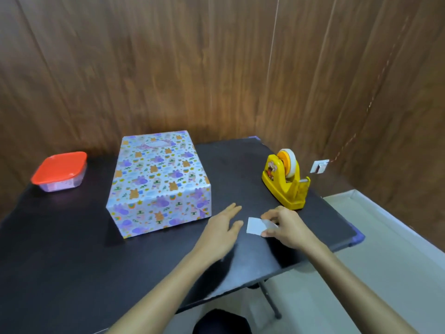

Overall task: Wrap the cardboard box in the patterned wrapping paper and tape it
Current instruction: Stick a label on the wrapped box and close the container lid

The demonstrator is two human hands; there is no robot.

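Observation:
The box stands on the black table, fully covered in white wrapping paper with purple and orange figures. My left hand hovers flat and open just right of the box's near corner, holding nothing. My right hand pinches a short whitish strip of tape between thumb and fingers, low over the table. A yellow tape dispenser with an orange-cored roll sits behind my right hand.
A clear plastic container with a red lid rests at the table's far left. Wood-panelled walls close in behind and to the right. The table's right edge lies close to my right hand, with pale floor beyond.

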